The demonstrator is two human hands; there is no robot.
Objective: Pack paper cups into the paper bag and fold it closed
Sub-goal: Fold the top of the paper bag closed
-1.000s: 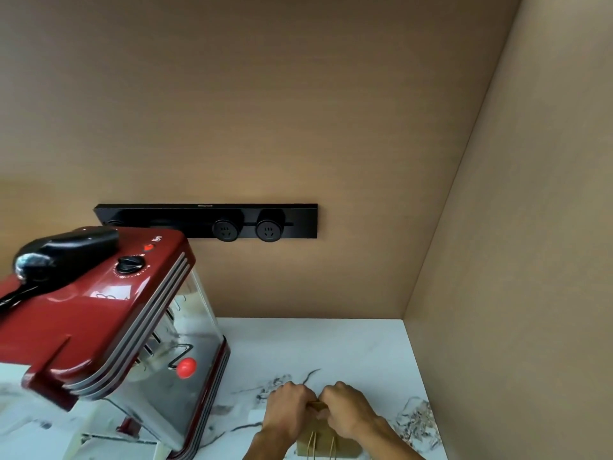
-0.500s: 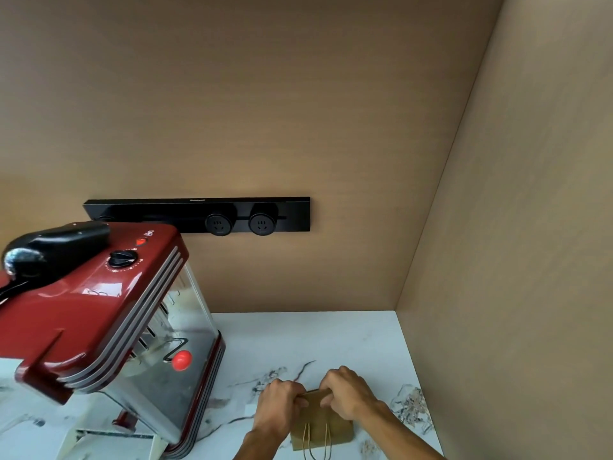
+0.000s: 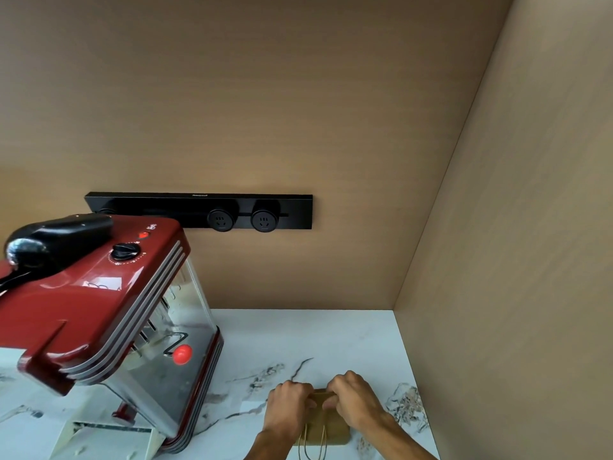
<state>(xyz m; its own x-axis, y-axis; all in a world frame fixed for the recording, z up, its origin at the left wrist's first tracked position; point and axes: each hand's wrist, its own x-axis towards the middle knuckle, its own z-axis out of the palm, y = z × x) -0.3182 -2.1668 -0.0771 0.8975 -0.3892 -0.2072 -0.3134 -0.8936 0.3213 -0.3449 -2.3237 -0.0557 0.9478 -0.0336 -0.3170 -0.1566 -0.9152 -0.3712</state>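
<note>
Both hands, left hand (image 3: 288, 406) and right hand (image 3: 355, 398), are clamped on the top edge of the paper bag (image 3: 326, 426), near on the counter (image 3: 298, 336). Folding seems underway; next the fold needs pressing flat. No cups are visible.

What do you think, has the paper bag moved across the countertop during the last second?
No. The paper bag sits where it did, just in front of the dark marble vein, right of the popcorn machine.

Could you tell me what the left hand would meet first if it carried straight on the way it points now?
The left hand points toward the back wall; beyond the paper bag only bare counter shows, so probably that wall, though depth is unclear.
</note>
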